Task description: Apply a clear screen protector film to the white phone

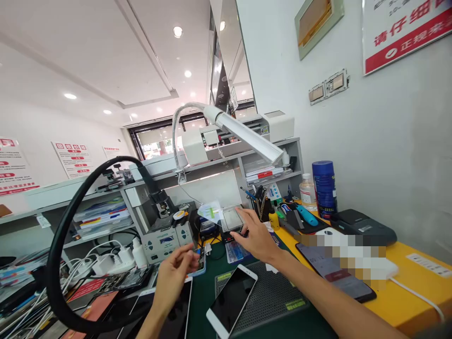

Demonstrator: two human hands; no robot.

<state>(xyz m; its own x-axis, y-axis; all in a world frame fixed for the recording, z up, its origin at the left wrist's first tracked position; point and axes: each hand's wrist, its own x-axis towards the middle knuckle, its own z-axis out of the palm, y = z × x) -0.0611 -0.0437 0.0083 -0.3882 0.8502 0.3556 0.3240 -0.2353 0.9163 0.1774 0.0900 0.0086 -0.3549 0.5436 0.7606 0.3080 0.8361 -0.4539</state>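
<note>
White phone, right hand beyond, spread beside pale case, left hand curled, its grip unclear

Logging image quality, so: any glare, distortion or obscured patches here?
Head view: the round white ceiling light burns out; head view: wide-angle distortion seems to stretch the bare right forearm; head view: pixelated blocks partly hide the flat white corded device; head view: bare right hand fairly sharp.

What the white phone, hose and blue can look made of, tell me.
White phone: probably glass front, by its dark sheen; rim unclear. Hose: dull black rubber or plastic, bending smoothly. Blue can: perhaps painted metal, a shiny printed cylinder.
</note>
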